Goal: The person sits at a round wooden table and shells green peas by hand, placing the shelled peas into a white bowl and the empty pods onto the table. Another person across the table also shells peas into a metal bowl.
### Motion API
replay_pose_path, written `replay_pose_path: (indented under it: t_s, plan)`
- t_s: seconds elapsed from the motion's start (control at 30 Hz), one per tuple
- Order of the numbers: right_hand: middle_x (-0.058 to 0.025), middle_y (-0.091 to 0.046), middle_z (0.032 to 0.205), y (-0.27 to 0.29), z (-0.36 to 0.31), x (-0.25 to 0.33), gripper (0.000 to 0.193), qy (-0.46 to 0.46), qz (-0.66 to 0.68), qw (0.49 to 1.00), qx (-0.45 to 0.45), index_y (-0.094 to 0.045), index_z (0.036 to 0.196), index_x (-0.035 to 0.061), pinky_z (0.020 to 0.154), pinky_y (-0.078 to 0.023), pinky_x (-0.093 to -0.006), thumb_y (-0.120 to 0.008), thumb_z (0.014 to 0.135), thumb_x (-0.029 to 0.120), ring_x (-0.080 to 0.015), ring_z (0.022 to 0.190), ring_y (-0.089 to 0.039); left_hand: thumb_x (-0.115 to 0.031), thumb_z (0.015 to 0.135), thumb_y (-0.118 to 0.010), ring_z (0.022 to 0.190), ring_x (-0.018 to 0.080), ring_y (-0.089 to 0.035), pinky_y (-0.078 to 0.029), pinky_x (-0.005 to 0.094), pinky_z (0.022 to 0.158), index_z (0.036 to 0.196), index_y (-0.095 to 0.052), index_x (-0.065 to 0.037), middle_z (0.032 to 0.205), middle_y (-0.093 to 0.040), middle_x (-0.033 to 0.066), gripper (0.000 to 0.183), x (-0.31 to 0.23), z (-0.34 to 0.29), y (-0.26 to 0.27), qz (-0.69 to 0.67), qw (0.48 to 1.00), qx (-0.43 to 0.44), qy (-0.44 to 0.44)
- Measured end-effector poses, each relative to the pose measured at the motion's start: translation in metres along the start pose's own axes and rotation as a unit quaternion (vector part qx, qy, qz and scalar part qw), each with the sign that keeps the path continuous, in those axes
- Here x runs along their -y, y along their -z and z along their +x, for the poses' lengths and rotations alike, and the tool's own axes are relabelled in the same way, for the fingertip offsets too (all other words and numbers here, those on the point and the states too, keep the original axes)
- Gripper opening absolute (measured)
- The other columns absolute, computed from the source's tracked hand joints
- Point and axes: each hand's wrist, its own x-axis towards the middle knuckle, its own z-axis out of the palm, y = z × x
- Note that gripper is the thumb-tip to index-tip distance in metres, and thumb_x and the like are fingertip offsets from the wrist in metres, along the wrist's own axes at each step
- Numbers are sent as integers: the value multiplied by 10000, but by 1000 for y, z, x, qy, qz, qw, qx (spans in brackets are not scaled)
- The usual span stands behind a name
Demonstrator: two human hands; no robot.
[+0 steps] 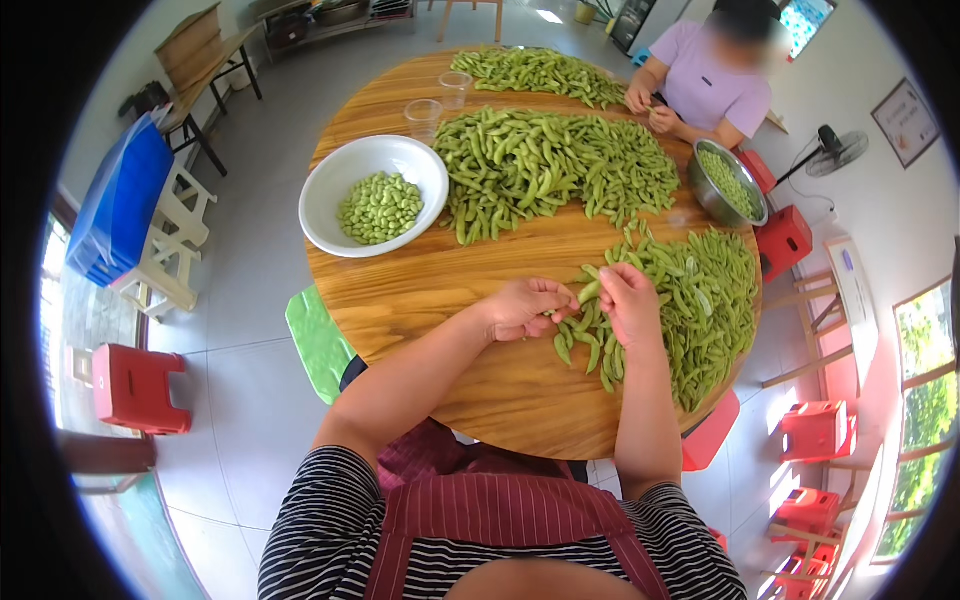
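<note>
Both my hands meet over the near side of the round wooden table (430, 297), just left of a pile of green bean pods (705, 300). Pinched at the fingertips of my right hand (632, 303) is a plump green bean pod (588, 292). My left hand (527, 309) is closed beside the pod's lower end. A little pale green shows under its fingers, too small to name. Shelled green beans (381, 208) lie in a large white bowl (318, 205) at the left.
A bigger heap of pods (540, 165) covers the table's middle, with another pile (540, 75) behind it. Clear plastic cups (423, 118) stand beyond the white bowl. Across the table, a person in a lilac shirt (712, 85) handles pods near a metal bowl (748, 213).
</note>
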Motion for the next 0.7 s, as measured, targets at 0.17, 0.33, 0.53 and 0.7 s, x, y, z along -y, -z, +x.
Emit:
replay_pose_path:
  t_s: [0.17,0.33,0.53,0.7]
  plan:
    - [-13,-537,606,4,1,38,257,34,-433,899,51,-598,746,3,505,-393,-260,-643,775,254,-101,541,-480,-238,886,-519,416,49,-284,-215,181,374,863,-554,-46,641,-457,11,197,-3,-6,2,9,999,3,40]
    - [-88,-621,744,-64,36,51,208,118,-524,840,82,-639,846,30,638,-460,-301,-644,765,222,-191,696,-596,-231,890,-502,415,58,-289,-228,188,382,848,-537,-54,656,-465,14,186,1,-7,5,23,998,13,48]
    - [-110,-616,872,-114,99,5,175,215,-635,735,105,-643,865,69,705,-467,-365,-641,755,204,-258,770,-598,-216,903,-462,414,59,-294,-224,183,387,857,-529,-58,652,-463,8,178,-1,-3,8,19,998,44,41]
    - [-91,-629,716,-114,106,0,135,208,-566,787,126,-635,780,50,624,-475,-349,-635,727,174,-233,667,-604,-205,906,-457,412,60,-291,-217,189,386,858,-528,-55,654,-462,12,173,4,-1,9,14,998,34,42]
